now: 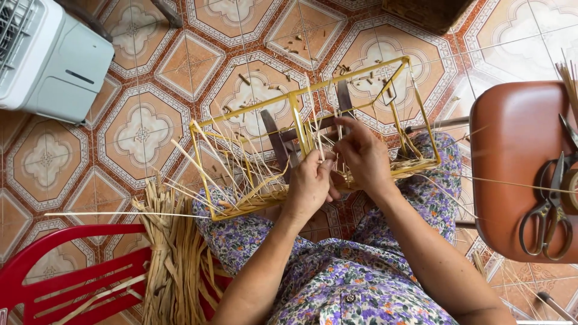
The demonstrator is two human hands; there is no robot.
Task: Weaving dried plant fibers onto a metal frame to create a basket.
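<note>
While the yellow wire frame [313, 135] rests across the person's lap, the left hand [310, 183] pinches pale straw strands [253, 174] at its near edge, and the right hand [364, 155] grips a strand just beside it. Scissors [549, 207] lie on the brown stool [512, 156] at right.

no packages, labels, signs or screens

Your left hand [310, 183] fingertips: hidden among the straw strands | your right hand [361, 153] palm: turned away from you | wire frame [301, 108] near rim: covered by both hands | scissors [551, 207]: blades cut by right edge | red chair [54, 271], white appliance [51, 57]: cropped at left edge | dark basket [424, 12]: cut off at top.
</note>
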